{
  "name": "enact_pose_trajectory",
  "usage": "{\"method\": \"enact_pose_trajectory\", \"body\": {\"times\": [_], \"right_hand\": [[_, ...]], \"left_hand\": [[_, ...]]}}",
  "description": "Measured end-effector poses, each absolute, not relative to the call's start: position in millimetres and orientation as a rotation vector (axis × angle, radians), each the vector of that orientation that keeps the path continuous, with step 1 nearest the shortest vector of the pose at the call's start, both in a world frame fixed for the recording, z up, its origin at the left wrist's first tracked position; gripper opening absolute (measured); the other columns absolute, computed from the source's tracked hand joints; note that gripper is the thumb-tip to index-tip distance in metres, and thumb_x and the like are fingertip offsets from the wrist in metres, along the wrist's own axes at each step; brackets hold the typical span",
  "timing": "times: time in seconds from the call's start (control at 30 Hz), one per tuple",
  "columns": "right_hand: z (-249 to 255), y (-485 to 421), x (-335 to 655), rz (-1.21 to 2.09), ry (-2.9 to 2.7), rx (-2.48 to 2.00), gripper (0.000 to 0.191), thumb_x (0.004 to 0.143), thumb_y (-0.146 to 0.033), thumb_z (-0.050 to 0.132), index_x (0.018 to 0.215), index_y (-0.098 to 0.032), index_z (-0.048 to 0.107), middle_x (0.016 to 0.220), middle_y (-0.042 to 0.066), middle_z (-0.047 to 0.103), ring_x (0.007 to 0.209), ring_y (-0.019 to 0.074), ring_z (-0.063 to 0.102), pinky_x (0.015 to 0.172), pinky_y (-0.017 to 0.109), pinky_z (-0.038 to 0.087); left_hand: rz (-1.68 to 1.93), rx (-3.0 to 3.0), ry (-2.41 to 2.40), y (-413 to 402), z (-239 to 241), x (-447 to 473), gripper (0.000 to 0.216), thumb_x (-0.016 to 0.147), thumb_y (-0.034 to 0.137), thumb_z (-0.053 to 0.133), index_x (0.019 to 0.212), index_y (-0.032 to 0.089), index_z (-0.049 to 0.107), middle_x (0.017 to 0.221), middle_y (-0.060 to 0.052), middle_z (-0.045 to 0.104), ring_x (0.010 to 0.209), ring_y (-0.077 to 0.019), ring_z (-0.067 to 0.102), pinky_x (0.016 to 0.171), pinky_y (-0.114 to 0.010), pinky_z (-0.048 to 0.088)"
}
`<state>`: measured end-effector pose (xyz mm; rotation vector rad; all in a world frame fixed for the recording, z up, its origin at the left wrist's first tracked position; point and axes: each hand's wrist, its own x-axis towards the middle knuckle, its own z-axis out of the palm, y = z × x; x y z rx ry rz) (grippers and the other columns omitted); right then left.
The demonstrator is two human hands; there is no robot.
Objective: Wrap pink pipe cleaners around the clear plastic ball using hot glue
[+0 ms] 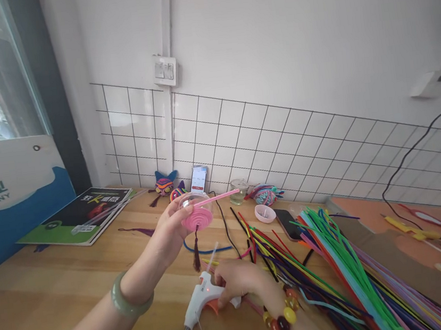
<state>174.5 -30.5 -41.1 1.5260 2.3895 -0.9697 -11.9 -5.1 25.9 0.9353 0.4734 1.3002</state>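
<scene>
My left hand [173, 225] pinches a small clear plastic dome [205, 199] with a coiled pink pipe cleaner disc [197, 218] on it, raised above the table. A straight pink pipe cleaner end [220, 196] sticks out to the right, and a dark tassel [196, 253] hangs below. Lower down, my right hand [238, 279] curls round the handle of a white hot glue gun [200, 300]. The gun's metal nozzle points toward me and a clear glue stick comes out of its back; a small red light glows on its body. My right fingertips are partly hidden.
Bundles of coloured pipe cleaners [336, 258] cover the right side. Behind stand a phone with a lit screen [199, 179], a glass jar [238, 190], a pink dish [265, 213] and yarn-like striped figures [165, 183]. A magazine [90, 213] lies left; yellow pliers-like tool [411, 230] right.
</scene>
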Motion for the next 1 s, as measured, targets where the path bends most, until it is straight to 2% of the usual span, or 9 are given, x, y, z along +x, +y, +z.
{"method": "enact_pose_trajectory", "body": {"times": [0.2,0.3,0.4,0.47,0.53,0.63,0.77,0.9,1.0], "right_hand": [[-39.4,-22.8,185.0,-1.308,2.381,1.385,0.040,0.070,-0.023,0.078,0.050,-0.018,0.044,0.047,-0.010,0.035,0.047,0.0066,0.032,0.046,0.022,0.021],[-32.1,-25.9,184.6,-1.545,2.352,1.370,0.024,0.077,-0.020,0.068,0.060,-0.019,0.051,0.052,-0.009,0.047,0.047,0.0070,0.046,0.047,0.018,0.033],[-20.9,-31.5,185.2,-1.808,2.326,1.370,0.006,0.078,-0.022,0.063,0.080,-0.019,0.057,0.072,-0.005,0.063,0.051,0.0089,0.059,0.053,0.020,0.046],[-11.6,-34.7,188.9,-1.953,2.329,1.360,0.024,0.076,-0.028,0.067,0.096,-0.019,0.059,0.085,-0.001,0.068,0.054,0.0097,0.063,0.055,0.022,0.051],[-2.3,-37.2,195.4,-2.055,2.372,1.363,0.039,0.073,-0.035,0.073,0.103,-0.017,0.059,0.085,0.001,0.069,0.053,0.0097,0.062,0.053,0.022,0.051],[8.2,-40.8,208.0,-2.163,2.530,1.408,0.044,0.072,-0.051,0.076,0.094,-0.016,0.062,0.079,0.002,0.070,0.046,0.0070,0.052,0.044,0.019,0.042],[14.9,-45.5,220.0,-2.278,2.731,1.519,0.055,0.081,-0.071,0.059,0.088,-0.016,0.062,0.073,0.003,0.069,0.040,0.0054,0.044,0.042,0.020,0.032],[22.7,-51.7,217.0,-2.310,2.997,1.716,0.046,0.090,-0.061,0.056,0.089,-0.016,0.063,0.077,0.007,0.071,0.045,0.0086,0.050,0.046,0.025,0.036],[30.5,-60.1,207.0,-2.143,3.168,1.905,0.039,0.092,-0.054,0.057,0.098,-0.016,0.062,0.085,0.009,0.073,0.043,0.0086,0.050,0.044,0.025,0.036]], "left_hand": [[1.285,0.947,0.434,-5.8,27.0,-12.1,0.034,0.075,0.028,0.078,0.107,0.021,0.072,0.107,-0.008,0.073,0.089,-0.0214,0.066,0.073,-0.030,0.053],[1.293,0.940,0.445,-4.2,28.0,-14.4,0.036,0.075,0.028,0.077,0.109,0.020,0.071,0.109,-0.009,0.073,0.090,-0.0222,0.066,0.072,-0.030,0.053],[1.319,0.931,0.448,-1.2,30.3,-19.0,0.037,0.076,0.029,0.077,0.111,0.020,0.070,0.111,-0.010,0.072,0.096,-0.0243,0.066,0.076,-0.032,0.053],[1.344,0.931,0.441,1.2,32.5,-23.0,0.037,0.076,0.029,0.076,0.111,0.019,0.069,0.113,-0.011,0.072,0.102,-0.0262,0.066,0.080,-0.034,0.052],[1.368,0.933,0.435,3.6,34.8,-26.8,0.035,0.077,0.029,0.075,0.110,0.018,0.069,0.115,-0.012,0.071,0.106,-0.0278,0.065,0.083,-0.035,0.052],[1.401,0.934,0.446,5.4,38.1,-31.0,0.033,0.078,0.030,0.074,0.108,0.017,0.068,0.115,-0.013,0.071,0.107,-0.0286,0.065,0.085,-0.037,0.052],[1.448,0.922,0.522,3.5,42.1,-31.3,0.037,0.073,0.028,0.078,0.107,0.016,0.068,0.109,-0.012,0.071,0.098,-0.0266,0.067,0.078,-0.035,0.052],[1.483,0.919,0.562,0.6,44.1,-28.0,0.043,0.069,0.027,0.080,0.108,0.017,0.067,0.110,-0.011,0.070,0.097,-0.0255,0.066,0.077,-0.035,0.052],[1.511,0.930,0.571,-0.9,43.8,-25.3,0.046,0.068,0.027,0.081,0.111,0.018,0.065,0.115,-0.010,0.068,0.097,-0.0249,0.066,0.076,-0.035,0.052]]}}
